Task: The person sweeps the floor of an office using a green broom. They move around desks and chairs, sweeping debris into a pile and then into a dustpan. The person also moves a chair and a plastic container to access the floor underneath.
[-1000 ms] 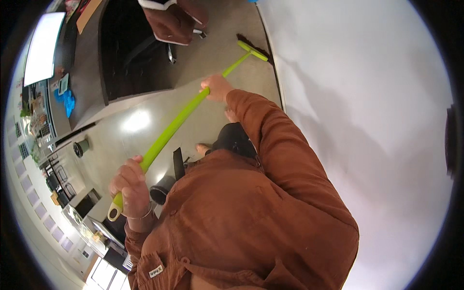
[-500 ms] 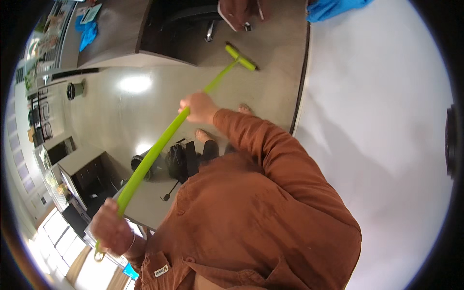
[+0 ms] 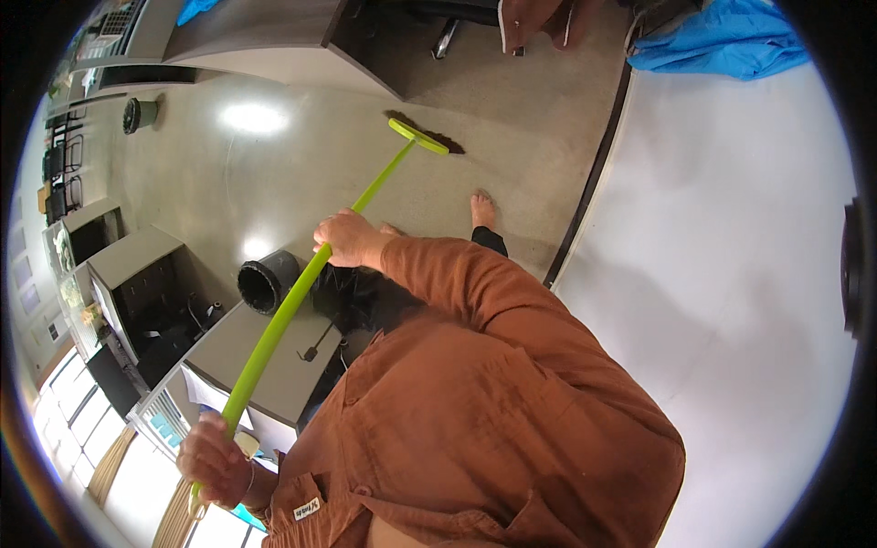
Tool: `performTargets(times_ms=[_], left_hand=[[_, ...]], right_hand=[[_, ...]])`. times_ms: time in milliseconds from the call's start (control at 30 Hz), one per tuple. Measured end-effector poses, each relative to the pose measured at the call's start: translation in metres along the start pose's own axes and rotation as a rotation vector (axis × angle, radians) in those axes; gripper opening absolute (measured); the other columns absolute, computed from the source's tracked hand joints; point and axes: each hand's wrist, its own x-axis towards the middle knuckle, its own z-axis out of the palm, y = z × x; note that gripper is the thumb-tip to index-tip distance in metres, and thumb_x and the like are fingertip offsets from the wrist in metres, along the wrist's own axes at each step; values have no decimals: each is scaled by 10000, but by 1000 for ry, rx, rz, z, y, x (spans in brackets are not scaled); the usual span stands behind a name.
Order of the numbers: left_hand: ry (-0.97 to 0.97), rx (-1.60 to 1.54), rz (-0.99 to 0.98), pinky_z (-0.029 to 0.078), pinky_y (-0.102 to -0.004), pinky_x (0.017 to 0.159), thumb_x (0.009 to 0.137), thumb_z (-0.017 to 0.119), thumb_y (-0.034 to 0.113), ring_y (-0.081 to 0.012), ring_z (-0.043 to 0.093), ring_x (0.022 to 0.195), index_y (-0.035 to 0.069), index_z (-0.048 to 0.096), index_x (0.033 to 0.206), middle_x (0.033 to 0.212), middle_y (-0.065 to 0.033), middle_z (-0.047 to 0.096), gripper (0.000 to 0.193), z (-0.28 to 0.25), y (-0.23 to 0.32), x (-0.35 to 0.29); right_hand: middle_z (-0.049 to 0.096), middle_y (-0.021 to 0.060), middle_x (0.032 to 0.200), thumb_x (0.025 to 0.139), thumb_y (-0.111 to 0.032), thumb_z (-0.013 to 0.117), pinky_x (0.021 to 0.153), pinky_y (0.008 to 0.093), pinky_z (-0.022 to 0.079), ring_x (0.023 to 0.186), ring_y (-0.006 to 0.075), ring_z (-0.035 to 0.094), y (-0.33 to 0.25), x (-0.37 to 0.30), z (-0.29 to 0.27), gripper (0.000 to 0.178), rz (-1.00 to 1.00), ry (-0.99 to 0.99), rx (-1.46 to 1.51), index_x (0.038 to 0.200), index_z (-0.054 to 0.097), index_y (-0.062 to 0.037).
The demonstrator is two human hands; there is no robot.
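Both hands are clamped on a green broom (image 3: 285,320), set apart along its handle: the left hand (image 3: 217,461) closes near the top end, and the right hand (image 3: 350,239) wraps it further down. The handle slants away to the broom head (image 3: 418,137), which sits on the grey floor (image 3: 311,173) ahead of a bare foot (image 3: 482,212). A dark bin (image 3: 260,289) stands left of the handle, and a blue cloth (image 3: 726,41) lies at upper right.
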Motion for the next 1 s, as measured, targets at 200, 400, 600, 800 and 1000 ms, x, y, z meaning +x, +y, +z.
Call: performTargets(times_ms=[200,400,600,800,1000], left_hand=[[-199,-401,42,427,-282,651,799,670,413,-70,483,487,166,450,510,484,63,451,440,-52,-38,49],[-613,-481,-270,437,-484,853,746,652,256,-230,538,606,84,475,580,585,-38,499,297,6,-170,62],[-459,-470,-179,422,-372,668,711,719,267,-167,459,495,127,459,533,496,14,425,344,-69,-155,80],[-593,-165,51,391,-237,585,744,726,395,-52,515,511,221,531,557,500,89,469,322,-213,-82,108],[-595,-46,175,364,-279,612,809,602,287,-111,419,548,168,474,601,565,31,457,272,-188,-17,80]], right_hand=[[523,89,602,762,-221,634,596,423,399,649,313,550,-16,-52,-19,259,123,574,25,589,502,-82],[509,140,575,743,-204,654,555,441,386,577,335,515,95,-169,11,304,459,704,-231,558,493,-26],[589,162,743,728,-235,651,646,412,455,733,348,577,55,-83,51,194,708,395,-15,727,615,-44],[563,140,615,728,-144,669,552,440,421,594,358,555,-26,64,115,168,57,629,177,630,564,-56],[588,101,668,730,-173,665,735,411,406,713,303,579,-68,89,106,159,63,418,215,668,564,-66]])
